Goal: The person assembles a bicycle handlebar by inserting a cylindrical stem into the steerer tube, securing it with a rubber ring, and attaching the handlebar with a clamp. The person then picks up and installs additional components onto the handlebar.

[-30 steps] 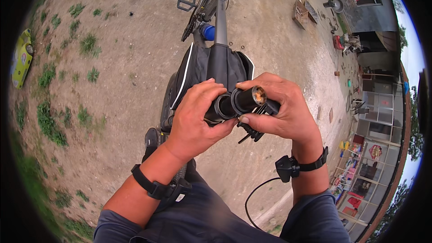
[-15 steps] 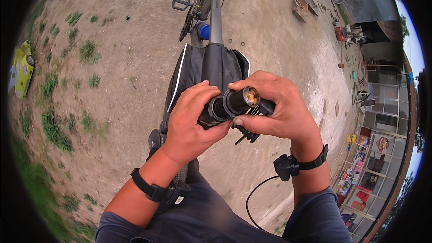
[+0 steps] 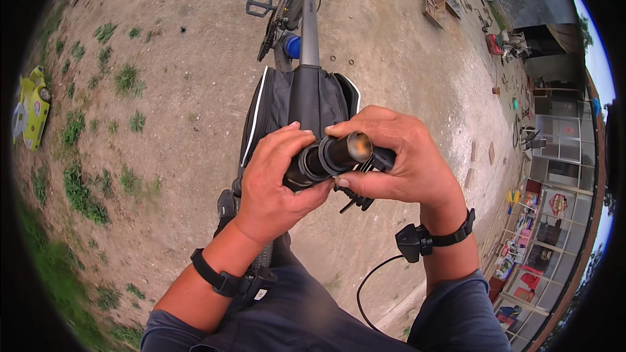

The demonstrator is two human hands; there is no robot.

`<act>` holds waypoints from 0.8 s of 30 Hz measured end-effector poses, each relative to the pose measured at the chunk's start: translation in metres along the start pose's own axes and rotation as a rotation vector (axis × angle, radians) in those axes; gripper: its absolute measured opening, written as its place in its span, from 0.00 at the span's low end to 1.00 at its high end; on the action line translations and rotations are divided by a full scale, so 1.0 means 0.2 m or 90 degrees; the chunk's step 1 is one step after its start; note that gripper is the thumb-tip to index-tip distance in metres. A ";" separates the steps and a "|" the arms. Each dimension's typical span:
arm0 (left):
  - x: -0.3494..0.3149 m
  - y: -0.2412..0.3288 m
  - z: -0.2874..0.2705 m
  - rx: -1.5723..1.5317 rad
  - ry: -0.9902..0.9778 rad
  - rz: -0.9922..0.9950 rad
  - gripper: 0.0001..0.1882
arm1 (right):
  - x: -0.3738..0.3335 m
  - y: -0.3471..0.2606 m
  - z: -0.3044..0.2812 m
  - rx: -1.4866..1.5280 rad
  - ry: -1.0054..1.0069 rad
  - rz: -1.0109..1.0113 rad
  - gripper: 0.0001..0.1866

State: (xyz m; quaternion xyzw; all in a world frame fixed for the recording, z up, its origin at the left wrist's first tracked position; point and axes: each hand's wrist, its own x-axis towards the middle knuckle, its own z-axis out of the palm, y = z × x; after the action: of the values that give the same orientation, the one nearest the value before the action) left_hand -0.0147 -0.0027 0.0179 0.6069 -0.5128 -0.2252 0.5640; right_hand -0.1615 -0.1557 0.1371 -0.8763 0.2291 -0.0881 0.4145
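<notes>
- Tube [image 3: 340, 154], black: near side of frame bag [image 3: 306, 98].
- Left hand [image 3: 270, 179]: half closed, wrapped about tube.
- Right hand [image 3: 411, 156]: half closed, holding tube.
- 2 small rings [image 3: 351, 62]: on ground [image 3: 391, 58] beyond bag.

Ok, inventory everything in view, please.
Collared tube: 1, black, between the hands
Bicycle: 1, grey and black, upper centre
Frame bag: 1, black with white trim, on the bicycle
Cylindrical object: 1, blue, beyond the bag
Toy car: 1, yellow-green, far left
Small rings: 2, dark, right of bicycle
Open box: 1, brown, upper right
Weeds: many, green, left
Building: 1, mostly grey, right
Clutter: uncounted, mixed colours, by the building
Cable: 1, black, lower centre
Wristbands: 2, black, one per wrist
Trousers: one pair, dark, bottom centre
Left hand, right hand: 1 each, bare, on the tube
</notes>
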 end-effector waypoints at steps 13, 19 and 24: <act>-0.02 0.01 0.03 -0.005 -0.009 0.003 0.35 | -0.03 0.06 0.01 0.048 -0.021 0.002 0.25; -0.01 0.00 0.04 -0.002 -0.019 0.022 0.35 | -0.04 0.11 -0.01 0.049 -0.046 -0.005 0.26; 0.00 -0.02 0.05 0.004 -0.033 0.039 0.36 | -0.04 0.13 -0.01 0.059 -0.076 0.029 0.28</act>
State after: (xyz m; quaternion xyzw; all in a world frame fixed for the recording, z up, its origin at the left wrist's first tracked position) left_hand -0.0212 -0.0083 0.0108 0.5866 -0.5461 -0.2220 0.5554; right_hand -0.1778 -0.1665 0.1188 -0.8543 0.2197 -0.0370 0.4696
